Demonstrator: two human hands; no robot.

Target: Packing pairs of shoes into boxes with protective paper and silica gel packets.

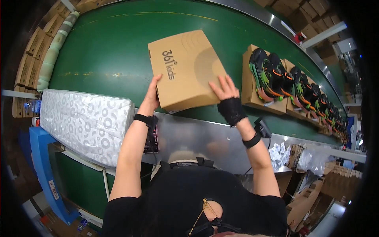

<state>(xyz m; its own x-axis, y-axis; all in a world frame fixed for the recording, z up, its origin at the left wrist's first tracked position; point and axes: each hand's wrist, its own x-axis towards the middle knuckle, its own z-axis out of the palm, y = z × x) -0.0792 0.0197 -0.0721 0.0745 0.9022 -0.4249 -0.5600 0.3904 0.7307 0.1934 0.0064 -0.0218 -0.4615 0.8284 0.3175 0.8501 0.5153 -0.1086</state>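
Note:
A closed brown cardboard shoebox (187,69), with dark print on its lid, is between my two hands over the green conveyor belt, turned at a slant. My left hand (152,93) grips its near left side, thumb along the edge. On the near right corner lies my right hand (226,89), fingers over the lid; a black fingerless glove covers its wrist. Whether the box rests on the belt or is lifted cannot be made out. To the right, a row of open boxes carries black sneakers (262,75) with green and orange trim.
A stack wrapped in patterned white paper and clear film (87,122) stands at the left, beside a blue frame (43,154). A steel ledge (189,136) runs along the near side of the belt (106,43). Crumpled paper (279,156) lies at the right. More cartons (35,41) are stacked far left.

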